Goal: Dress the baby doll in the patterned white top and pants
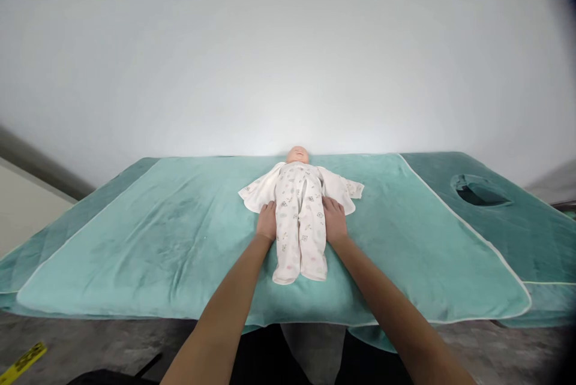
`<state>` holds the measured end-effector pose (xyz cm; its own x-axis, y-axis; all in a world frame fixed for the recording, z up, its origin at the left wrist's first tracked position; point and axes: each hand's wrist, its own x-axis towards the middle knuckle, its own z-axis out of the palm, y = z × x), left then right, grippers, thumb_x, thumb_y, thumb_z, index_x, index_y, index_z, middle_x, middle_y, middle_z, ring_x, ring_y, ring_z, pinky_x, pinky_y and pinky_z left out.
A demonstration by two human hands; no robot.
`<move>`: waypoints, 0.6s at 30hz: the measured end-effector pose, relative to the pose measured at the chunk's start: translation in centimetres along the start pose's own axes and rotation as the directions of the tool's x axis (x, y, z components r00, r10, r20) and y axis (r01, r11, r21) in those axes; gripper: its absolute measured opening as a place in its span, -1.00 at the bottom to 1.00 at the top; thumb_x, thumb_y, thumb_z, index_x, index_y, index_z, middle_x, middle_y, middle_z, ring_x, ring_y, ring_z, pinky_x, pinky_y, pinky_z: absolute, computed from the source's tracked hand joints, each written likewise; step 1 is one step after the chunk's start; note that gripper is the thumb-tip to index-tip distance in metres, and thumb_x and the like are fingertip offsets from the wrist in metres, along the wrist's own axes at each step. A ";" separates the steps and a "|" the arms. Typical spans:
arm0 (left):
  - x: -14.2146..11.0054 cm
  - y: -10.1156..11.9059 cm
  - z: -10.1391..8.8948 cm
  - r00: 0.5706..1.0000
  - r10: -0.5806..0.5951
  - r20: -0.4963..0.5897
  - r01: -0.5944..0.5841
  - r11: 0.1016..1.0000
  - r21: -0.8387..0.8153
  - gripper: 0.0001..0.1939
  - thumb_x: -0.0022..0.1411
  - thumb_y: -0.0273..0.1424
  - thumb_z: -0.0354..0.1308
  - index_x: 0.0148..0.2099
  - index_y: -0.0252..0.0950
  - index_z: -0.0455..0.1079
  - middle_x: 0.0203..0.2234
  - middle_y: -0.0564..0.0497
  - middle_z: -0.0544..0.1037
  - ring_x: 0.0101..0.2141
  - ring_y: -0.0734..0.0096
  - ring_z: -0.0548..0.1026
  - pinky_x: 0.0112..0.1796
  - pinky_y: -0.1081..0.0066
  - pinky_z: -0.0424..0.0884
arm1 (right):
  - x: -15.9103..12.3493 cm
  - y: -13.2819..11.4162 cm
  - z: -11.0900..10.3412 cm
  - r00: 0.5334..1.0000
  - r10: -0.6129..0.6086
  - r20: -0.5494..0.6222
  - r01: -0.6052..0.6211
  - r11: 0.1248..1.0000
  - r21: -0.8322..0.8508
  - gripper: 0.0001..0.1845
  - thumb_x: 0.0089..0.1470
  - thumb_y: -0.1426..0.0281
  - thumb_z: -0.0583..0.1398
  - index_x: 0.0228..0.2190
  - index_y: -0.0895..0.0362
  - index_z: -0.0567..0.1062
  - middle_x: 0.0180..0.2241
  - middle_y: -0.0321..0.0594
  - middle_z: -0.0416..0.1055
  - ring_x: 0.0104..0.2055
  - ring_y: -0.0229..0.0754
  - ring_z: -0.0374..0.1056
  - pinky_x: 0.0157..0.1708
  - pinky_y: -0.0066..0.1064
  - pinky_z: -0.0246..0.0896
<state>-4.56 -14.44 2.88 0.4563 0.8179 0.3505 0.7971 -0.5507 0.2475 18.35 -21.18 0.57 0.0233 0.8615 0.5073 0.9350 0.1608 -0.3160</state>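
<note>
A baby doll (297,155) lies on its back on the turquoise cover, its head at the far edge. White patterned trousers (300,217) spread over its front, legs pointing towards me and covering most of its body. Under them a white long-sleeved top (341,188) fans out to both sides. My left hand (267,221) rests open along the left edge of the trousers, fingertips by the top. Along the right edge lies my right hand (333,218), open, its fingers on the top. Both thumbs are largely hidden beside the trousers.
A turquoise cover (148,241) with pale piping lies over the padded table (508,235). At the right the table has a dark oval opening (481,195). A white wall panel (270,67) stands behind. Yellow marking tape (23,363) shows on the grey floor.
</note>
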 end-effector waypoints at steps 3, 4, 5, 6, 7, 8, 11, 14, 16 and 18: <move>-1.2 0.2 -0.7 1.000 0.005 0.010 -0.006 0.999 0.040 -0.80 0.31 -0.45 0.00 -0.15 -0.25 0.46 -0.15 -0.21 0.53 -0.10 0.02 0.44 -0.05 0.11 0.32 | 0.2 1.5 -0.2 1.000 0.028 -0.004 -0.028 0.995 -0.093 -0.60 0.28 0.45 0.08 0.11 0.11 0.45 0.21 -0.02 0.35 0.24 0.06 0.17 0.18 -0.08 0.04; -1.6 0.3 -1.0 1.000 0.012 0.015 -0.013 0.999 0.048 -0.79 0.30 -0.46 -0.01 -0.15 -0.25 0.46 -0.13 -0.21 0.52 -0.10 0.02 0.44 -0.05 0.11 0.32 | 0.0 2.0 -0.3 1.000 -0.008 0.010 0.009 0.995 -0.100 -0.62 0.27 0.47 0.09 0.08 0.10 0.48 0.20 -0.05 0.38 0.25 0.04 0.17 0.21 -0.10 0.01; -2.2 0.3 -1.2 1.000 0.021 0.021 -0.022 0.998 0.053 -0.80 0.30 -0.46 0.00 -0.18 -0.25 0.46 -0.13 -0.21 0.52 -0.10 0.03 0.44 -0.06 0.11 0.32 | -0.3 2.7 -0.5 0.998 -0.053 0.025 0.055 0.994 -0.099 -0.62 0.26 0.50 0.08 0.04 0.09 0.51 0.18 -0.09 0.40 0.26 0.02 0.17 0.23 -0.11 -0.03; -2.7 0.3 -1.4 0.999 0.030 0.028 -0.032 0.998 0.055 -0.81 0.29 -0.47 0.01 -0.21 -0.24 0.46 -0.14 -0.21 0.52 -0.11 0.03 0.44 -0.07 0.11 0.33 | -0.8 3.3 -0.8 0.994 -0.098 0.037 0.102 0.990 -0.096 -0.61 0.24 0.53 0.07 0.01 0.07 0.53 0.17 -0.12 0.42 0.27 0.00 0.17 0.26 -0.13 -0.06; -3.2 0.3 -1.6 0.999 0.037 0.036 -0.039 0.998 0.056 -0.82 0.28 -0.46 0.02 -0.25 -0.23 0.46 -0.17 -0.20 0.52 -0.12 0.03 0.44 -0.08 0.11 0.33 | -1.4 4.1 -1.0 0.989 -0.139 0.048 0.143 0.986 -0.091 -0.58 0.21 0.57 0.06 -0.01 0.06 0.55 0.17 -0.15 0.43 0.29 -0.02 0.16 0.28 -0.13 -0.09; -3.6 0.3 -1.8 0.998 0.047 0.042 -0.050 0.997 0.054 -0.83 0.28 -0.45 0.03 -0.29 -0.22 0.45 -0.20 -0.20 0.52 -0.14 0.04 0.44 -0.09 0.11 0.34 | -2.0 4.8 -1.3 0.984 -0.170 0.059 0.175 0.981 -0.085 -0.54 0.18 0.61 0.05 -0.02 0.05 0.56 0.17 -0.17 0.43 0.29 -0.03 0.17 0.29 -0.13 -0.11; -4.4 -0.1 -2.3 0.994 0.108 -0.012 -0.108 0.994 -0.007 -0.82 0.27 -0.43 0.05 -0.38 -0.20 0.41 -0.31 -0.16 0.50 -0.21 0.07 0.44 -0.15 0.13 0.36 | -3.7 7.2 -2.4 0.975 -0.197 0.102 0.201 0.979 -0.030 -0.40 0.03 0.69 0.03 0.00 0.03 0.56 0.15 -0.19 0.45 0.25 -0.05 0.24 0.27 -0.13 -0.04; -3.9 -1.4 -2.5 0.966 0.003 -0.260 -0.037 0.991 -0.126 -0.83 0.27 -0.42 0.01 -0.32 -0.19 0.42 -0.27 -0.15 0.48 -0.19 0.11 0.44 -0.10 0.13 0.38 | -4.2 9.2 -3.6 0.999 -0.004 0.044 0.002 0.998 0.061 -0.37 -0.05 0.66 0.01 0.01 0.07 0.55 0.07 -0.13 0.50 0.14 -0.04 0.33 0.17 -0.13 0.12; -3.1 -2.6 -2.3 0.883 -0.249 -0.397 0.183 0.963 -0.197 -0.82 0.30 -0.37 0.00 -0.17 -0.23 0.43 -0.16 -0.18 0.47 -0.07 0.08 0.43 0.00 0.10 0.36 | -3.7 9.9 -4.4 0.959 0.276 -0.063 -0.267 0.955 0.132 -0.45 0.02 0.58 -0.02 -0.02 0.14 0.54 -0.02 -0.03 0.53 0.02 -0.01 0.39 0.06 -0.13 0.22; -2.3 -3.7 -1.7 0.782 -0.488 -0.389 0.432 0.873 -0.226 -0.70 0.33 -0.28 0.00 0.00 -0.30 0.40 -0.05 -0.23 0.44 0.03 0.03 0.39 0.07 0.06 0.32 | -2.8 9.9 -5.1 0.857 0.505 -0.104 -0.481 0.856 0.189 -0.54 0.13 0.41 -0.02 -0.05 0.20 0.53 -0.11 0.03 0.54 -0.10 0.01 0.41 -0.06 -0.16 0.27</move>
<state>-9.21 -14.53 2.68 -0.1860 0.8430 0.5048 0.8039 -0.1648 0.5714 29.33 -24.50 0.11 0.5289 0.7692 0.3586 0.7222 -0.1860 -0.6662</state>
